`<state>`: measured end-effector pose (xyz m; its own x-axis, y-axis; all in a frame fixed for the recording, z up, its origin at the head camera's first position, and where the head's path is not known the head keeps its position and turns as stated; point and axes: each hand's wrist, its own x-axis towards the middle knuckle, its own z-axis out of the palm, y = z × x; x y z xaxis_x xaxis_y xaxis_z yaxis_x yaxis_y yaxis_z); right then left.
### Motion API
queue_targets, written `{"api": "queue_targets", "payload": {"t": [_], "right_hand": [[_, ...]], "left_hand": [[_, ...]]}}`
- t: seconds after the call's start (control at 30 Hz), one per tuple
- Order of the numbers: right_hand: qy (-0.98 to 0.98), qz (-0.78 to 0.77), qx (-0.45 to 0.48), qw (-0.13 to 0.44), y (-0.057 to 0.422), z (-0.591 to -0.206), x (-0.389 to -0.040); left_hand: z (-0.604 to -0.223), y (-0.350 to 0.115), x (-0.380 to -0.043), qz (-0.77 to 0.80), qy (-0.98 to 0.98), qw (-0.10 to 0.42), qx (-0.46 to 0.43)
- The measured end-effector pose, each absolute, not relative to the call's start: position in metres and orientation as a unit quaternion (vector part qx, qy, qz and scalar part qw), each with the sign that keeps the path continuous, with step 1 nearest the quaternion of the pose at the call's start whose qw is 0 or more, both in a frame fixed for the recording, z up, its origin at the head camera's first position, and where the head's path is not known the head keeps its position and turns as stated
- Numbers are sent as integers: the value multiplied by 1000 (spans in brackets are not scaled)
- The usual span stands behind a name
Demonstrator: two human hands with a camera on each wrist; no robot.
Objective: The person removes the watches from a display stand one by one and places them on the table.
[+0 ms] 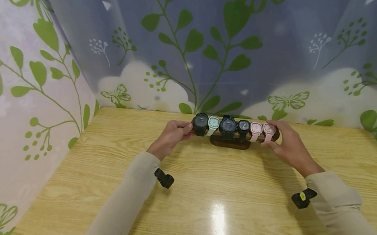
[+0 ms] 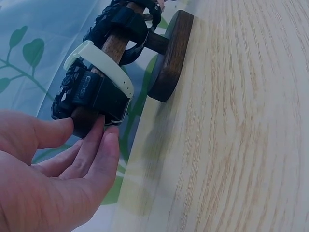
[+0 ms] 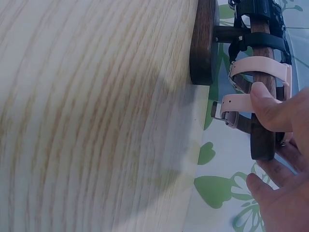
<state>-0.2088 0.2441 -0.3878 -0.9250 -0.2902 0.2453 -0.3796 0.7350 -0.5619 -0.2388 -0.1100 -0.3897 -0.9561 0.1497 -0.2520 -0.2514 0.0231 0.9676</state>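
1. Currently the watch stand is at the far edge of the table, roughly centred: dark wooden bar on a short post above an oval base.
2. Six watches on the bar, left to right: round black watch, mint watch, second round black watch, square black watch, inner pink watch, outer pink watch. Straps loop around the bar, dials up.
3. Left hand: pinching the bar's left end, thumb on one side, fingers on the other, right beside the first black watch.
4. Right hand: gripping the bar's right end, thumb over the outer pink strap, fingers on the opposite side.
5. Both sleeves beige; small black device at left wrist, another black device with a yellow spot at right.
6. Leaf-and-butterfly backdrop directly behind the table. Bright glare on the wood up front.
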Motion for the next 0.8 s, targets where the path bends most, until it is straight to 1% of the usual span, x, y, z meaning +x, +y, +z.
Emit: {"api": "queue_targets", "payload": {"t": [0.3, 0.8], "right_hand": [[-929, 316, 179, 71, 246, -387, -211], [-928, 320, 191, 7, 250, -380, -216]], "left_hand": [[-391, -111, -242, 695, 702, 152, -31], [-394, -112, -243, 699, 697, 156, -26]]}}
